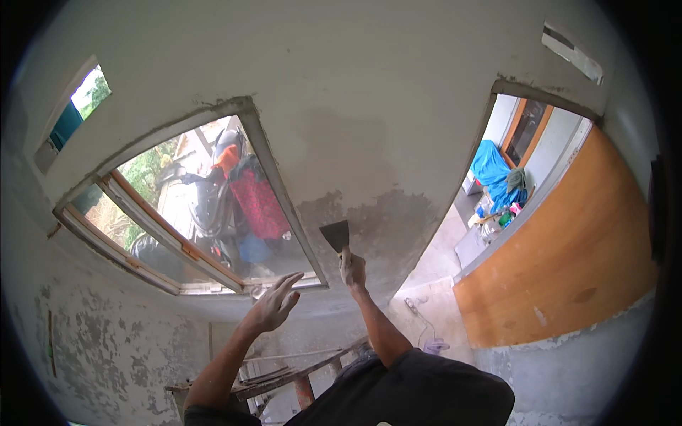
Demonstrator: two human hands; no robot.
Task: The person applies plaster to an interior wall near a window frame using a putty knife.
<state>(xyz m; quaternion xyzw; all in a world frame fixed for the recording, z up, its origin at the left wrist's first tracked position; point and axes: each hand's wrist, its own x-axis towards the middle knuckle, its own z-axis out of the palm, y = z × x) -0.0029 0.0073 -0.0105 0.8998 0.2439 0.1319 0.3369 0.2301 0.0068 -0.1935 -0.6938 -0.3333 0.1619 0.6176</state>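
Observation:
My right hand (353, 270) grips the handle of a putty knife (336, 235), whose flat dark blade lies against a grey, damp-looking patch of plaster (383, 216) on the white wall. My left hand (274, 303) is raised beside it with fingers spread, holding nothing, near the lower right corner of the window frame (283, 192). Both forearms rise from the lower edge of the view.
A glazed window (206, 206) shows a parked scooter with red cloth outside. Below me stands a wooden ladder or trestle (298, 376). An open doorway (490, 192) at right leads to a room with a blue cover; an orange wooden door (568, 263) stands open.

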